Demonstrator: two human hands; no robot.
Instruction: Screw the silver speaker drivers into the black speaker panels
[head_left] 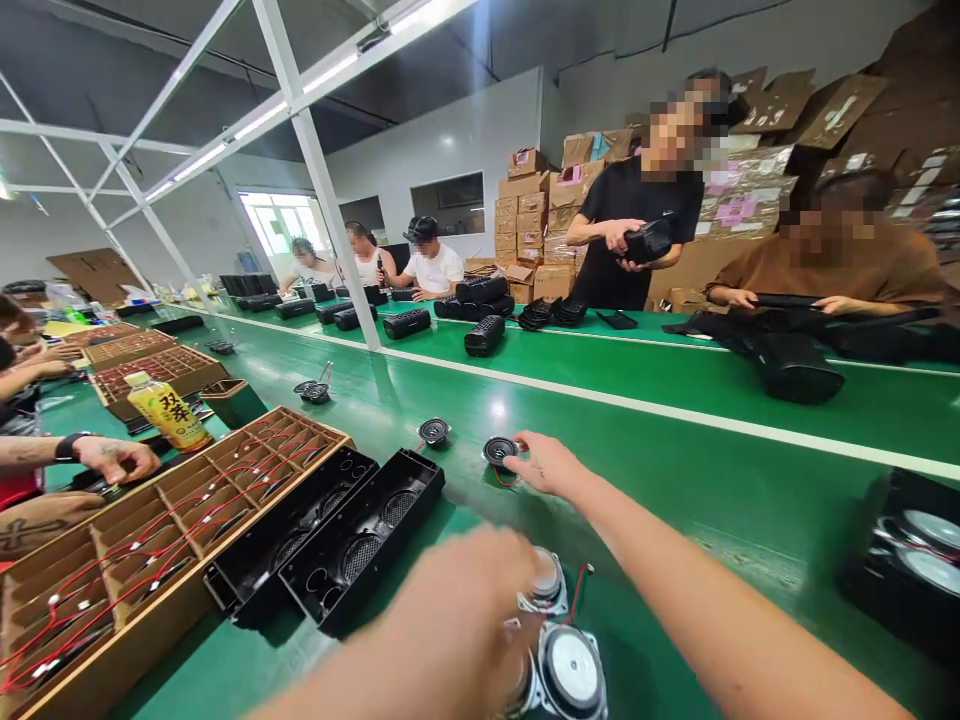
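My right hand [546, 465] reaches out over the green surface, thumb and fingers closed on the edge of a small round speaker driver [499, 451] with its black cone up and a red wire below. Closer to me, my left hand [469, 590] is smeared by motion over several speaker drivers lying magnet side up. Its fingers overlap a driver [550, 580], but whether they grip one is unclear. In front of it lies another driver [571, 668]. To the left are two open black speaker housings [367, 540] [292, 535] with round grilles inside.
A divided cardboard box [187, 530] with red-wired parts stands at left, near a co-worker's hands [112, 460] and a yellow bottle [171, 412]. More drivers [433, 432] [312, 391] lie ahead. A black housing with drivers [911, 560] is at right. Co-workers sit and stand across the line.
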